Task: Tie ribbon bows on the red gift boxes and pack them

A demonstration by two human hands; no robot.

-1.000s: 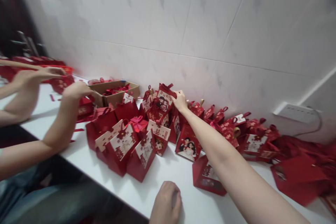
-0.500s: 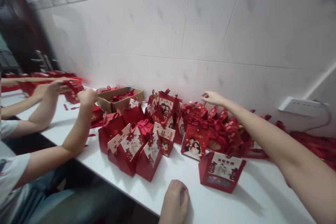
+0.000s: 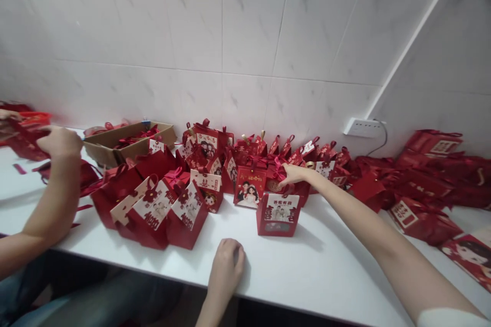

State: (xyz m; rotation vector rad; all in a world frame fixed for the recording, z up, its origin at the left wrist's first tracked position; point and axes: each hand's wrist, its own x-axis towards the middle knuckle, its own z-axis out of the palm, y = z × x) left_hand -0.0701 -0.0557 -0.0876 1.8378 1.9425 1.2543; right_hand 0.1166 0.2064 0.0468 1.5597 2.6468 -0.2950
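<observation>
A long white worktop point(image 3: 307, 276) runs along a tiled wall point(image 3: 245, 36). A big heap of red bags point(image 3: 215, 163) sits on the worktop, close to the wall. One red box point(image 3: 279, 214) stands just in front of the heap, a bit apart from the others, with a white picture card on its face.

The person's right arm reaches far out over the worktop, almost straight. The right hand point(image 3: 293, 173) is just behind the box, at the near edge of the heap. Its fingers are pinched close on a red ribbon point(image 3: 282, 173) there. I cannot tell which bag the ribbon belongs to.

The left hand point(image 3: 227, 264) rests on the worktop's near edge, to the left of the box and nearer the person. It is curled into a loose fist with nothing in it, as far as can be seen. The arm below it is cut off by the picture's edge.

To the left of the box, well apart, a brown carton point(image 3: 126, 142) holds more red ribbons. Further left, another person's hand point(image 3: 61, 140) holds something red, but it is blurry and partly cut off.

To the right of the box, more red bags point(image 3: 429, 173) lie flat in a pile. They blur together, so single ones are hard to pick out. A white socket point(image 3: 363, 126) is on the wall above them.
</observation>
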